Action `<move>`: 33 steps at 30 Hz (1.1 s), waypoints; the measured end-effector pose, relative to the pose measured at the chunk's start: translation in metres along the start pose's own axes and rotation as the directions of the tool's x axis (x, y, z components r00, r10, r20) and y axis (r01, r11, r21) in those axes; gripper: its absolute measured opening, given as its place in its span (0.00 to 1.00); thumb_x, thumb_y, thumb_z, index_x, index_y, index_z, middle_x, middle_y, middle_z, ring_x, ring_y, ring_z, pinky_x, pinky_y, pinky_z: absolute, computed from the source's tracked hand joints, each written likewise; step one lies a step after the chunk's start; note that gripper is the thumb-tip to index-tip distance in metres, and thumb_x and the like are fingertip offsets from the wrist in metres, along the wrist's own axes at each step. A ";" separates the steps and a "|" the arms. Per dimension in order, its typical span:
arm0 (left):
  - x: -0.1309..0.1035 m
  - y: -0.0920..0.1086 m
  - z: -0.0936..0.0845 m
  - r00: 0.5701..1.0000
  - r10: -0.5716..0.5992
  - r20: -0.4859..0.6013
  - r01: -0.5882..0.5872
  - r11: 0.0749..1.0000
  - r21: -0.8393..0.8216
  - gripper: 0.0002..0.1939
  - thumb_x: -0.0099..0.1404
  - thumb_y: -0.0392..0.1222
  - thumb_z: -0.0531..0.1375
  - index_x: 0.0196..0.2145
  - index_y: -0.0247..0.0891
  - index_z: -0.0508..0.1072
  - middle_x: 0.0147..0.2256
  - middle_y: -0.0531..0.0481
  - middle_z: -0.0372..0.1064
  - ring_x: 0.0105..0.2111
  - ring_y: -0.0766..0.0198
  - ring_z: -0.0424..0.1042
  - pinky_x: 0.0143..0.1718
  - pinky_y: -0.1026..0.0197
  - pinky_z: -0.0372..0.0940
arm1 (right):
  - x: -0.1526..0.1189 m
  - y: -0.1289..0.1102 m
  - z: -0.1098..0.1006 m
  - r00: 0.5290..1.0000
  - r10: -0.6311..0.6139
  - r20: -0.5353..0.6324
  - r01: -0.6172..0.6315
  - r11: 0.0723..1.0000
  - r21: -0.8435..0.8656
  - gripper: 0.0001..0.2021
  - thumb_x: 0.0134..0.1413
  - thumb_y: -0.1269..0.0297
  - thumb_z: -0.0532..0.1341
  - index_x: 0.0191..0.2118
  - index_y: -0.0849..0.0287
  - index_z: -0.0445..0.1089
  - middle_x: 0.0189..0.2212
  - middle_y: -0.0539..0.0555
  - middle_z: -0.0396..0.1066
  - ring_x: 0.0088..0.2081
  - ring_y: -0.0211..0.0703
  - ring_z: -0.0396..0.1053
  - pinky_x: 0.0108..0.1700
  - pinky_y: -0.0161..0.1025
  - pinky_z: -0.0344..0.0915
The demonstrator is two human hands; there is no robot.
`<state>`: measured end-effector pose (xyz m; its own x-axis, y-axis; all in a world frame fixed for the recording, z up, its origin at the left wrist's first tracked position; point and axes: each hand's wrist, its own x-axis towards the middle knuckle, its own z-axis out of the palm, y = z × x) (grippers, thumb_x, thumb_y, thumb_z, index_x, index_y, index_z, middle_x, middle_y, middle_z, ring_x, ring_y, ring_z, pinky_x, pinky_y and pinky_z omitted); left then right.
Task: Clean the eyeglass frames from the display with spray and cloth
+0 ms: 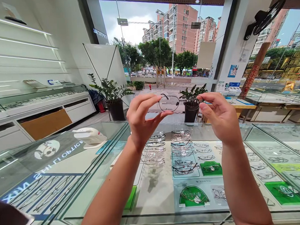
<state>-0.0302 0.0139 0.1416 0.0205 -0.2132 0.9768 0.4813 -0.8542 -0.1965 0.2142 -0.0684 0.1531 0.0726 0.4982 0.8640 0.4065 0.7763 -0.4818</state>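
Note:
In front of the window I hold up a pair of thin-rimmed eyeglasses (169, 110). My left hand (142, 114) is closed on one side of them, with its fingers at the top and its thumb along the lower rim. One round lens shows clearly, along with a dark temple tip above it. My right hand (222, 117) pinches at the opposite end of the glasses. The second lens is hard to make out against the potted plant behind it. Below both forearms lies a glass display case (153, 179) with rows of eyeglasses inside.
A white device (89, 137) stands on the glass counter at left. Two potted plants (114, 94) are beyond the counter. More eyeglass cases (280, 159) extend to the right. A wall fan (267, 19) hangs at upper right. A dark rounded object (9, 220) occupies the lower left corner.

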 end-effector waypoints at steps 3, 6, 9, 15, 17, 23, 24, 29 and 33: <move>-0.001 -0.002 0.000 1.000 -0.025 0.002 0.025 1.000 -0.017 0.28 0.57 0.58 0.74 0.53 0.49 0.76 0.44 0.48 0.78 0.45 0.55 0.77 0.47 0.49 0.73 | -0.001 -0.004 0.000 1.000 -0.023 -0.013 0.023 1.000 -0.005 0.09 0.64 0.55 0.66 0.47 0.48 0.78 0.49 0.54 0.75 0.51 0.49 0.73 0.47 0.46 0.75; -0.003 -0.006 0.000 0.994 -0.099 0.039 0.102 0.991 -0.085 0.29 0.57 0.59 0.74 0.53 0.48 0.76 0.44 0.48 0.78 0.46 0.55 0.77 0.43 0.51 0.73 | -0.002 -0.010 -0.001 0.999 -0.045 -0.023 0.045 0.999 -0.020 0.08 0.66 0.57 0.64 0.47 0.48 0.79 0.47 0.54 0.75 0.52 0.49 0.73 0.48 0.46 0.74; -0.004 -0.011 0.002 0.980 -0.182 0.077 0.192 0.966 -0.171 0.30 0.58 0.60 0.73 0.54 0.47 0.76 0.45 0.47 0.78 0.46 0.55 0.77 0.39 0.55 0.71 | -0.003 -0.014 -0.001 0.998 -0.060 -0.024 0.059 0.997 -0.039 0.08 0.68 0.58 0.63 0.47 0.47 0.80 0.47 0.54 0.76 0.51 0.49 0.73 0.49 0.47 0.73; -0.007 -0.018 0.006 0.956 -0.267 0.118 0.287 0.933 -0.218 0.31 0.57 0.62 0.72 0.53 0.45 0.75 0.46 0.45 0.78 0.47 0.56 0.78 0.40 0.57 0.70 | -0.004 -0.016 0.000 0.998 -0.056 -0.038 0.055 0.998 -0.024 0.08 0.66 0.61 0.64 0.46 0.47 0.81 0.45 0.53 0.76 0.49 0.47 0.73 0.46 0.45 0.72; -0.008 -0.019 0.007 0.955 -0.270 0.126 0.293 0.928 -0.232 0.31 0.57 0.62 0.73 0.53 0.45 0.76 0.46 0.45 0.77 0.47 0.56 0.78 0.40 0.57 0.69 | -0.004 -0.016 0.000 0.998 -0.052 -0.040 0.051 0.998 -0.024 0.08 0.65 0.61 0.65 0.45 0.47 0.81 0.44 0.53 0.76 0.49 0.47 0.73 0.46 0.45 0.72; -0.008 -0.018 0.007 0.953 -0.270 0.140 0.298 0.918 -0.261 0.30 0.57 0.61 0.73 0.53 0.45 0.76 0.45 0.46 0.77 0.45 0.58 0.77 0.39 0.58 0.69 | -0.004 -0.016 0.001 0.999 -0.020 -0.049 0.019 1.000 -0.011 0.08 0.65 0.59 0.65 0.45 0.48 0.81 0.43 0.53 0.76 0.46 0.46 0.74 0.46 0.45 0.74; -0.008 -0.018 0.007 0.954 -0.266 0.137 0.293 0.922 -0.253 0.30 0.57 0.60 0.73 0.53 0.45 0.76 0.45 0.46 0.77 0.45 0.58 0.77 0.39 0.58 0.69 | -0.003 -0.016 0.001 0.999 -0.016 -0.051 0.016 1.000 -0.001 0.08 0.65 0.59 0.65 0.45 0.48 0.81 0.43 0.53 0.76 0.46 0.46 0.74 0.46 0.45 0.74; -0.005 -0.015 0.005 0.970 -0.227 0.092 0.242 0.944 -0.224 0.29 0.57 0.60 0.74 0.52 0.47 0.76 0.45 0.47 0.76 0.46 0.58 0.75 0.38 0.58 0.69 | -0.002 -0.012 0.001 0.999 0.006 -0.052 -0.003 0.999 0.049 0.07 0.64 0.61 0.66 0.44 0.49 0.82 0.42 0.53 0.77 0.47 0.46 0.74 0.47 0.44 0.73; -0.004 -0.013 0.005 0.977 -0.202 0.072 0.213 0.955 -0.206 0.29 0.57 0.60 0.74 0.52 0.47 0.77 0.45 0.47 0.76 0.47 0.57 0.75 0.38 0.58 0.69 | -0.001 -0.008 0.001 0.997 0.054 -0.053 -0.051 0.997 0.066 0.06 0.63 0.60 0.67 0.43 0.47 0.82 0.43 0.53 0.78 0.48 0.47 0.75 0.49 0.46 0.74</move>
<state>-0.0322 0.0281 0.1411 -0.0141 -0.0015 0.9999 0.2838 -0.9589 0.0026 0.2100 -0.0751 0.1563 0.1430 0.5183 0.8432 0.3410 0.7739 -0.5336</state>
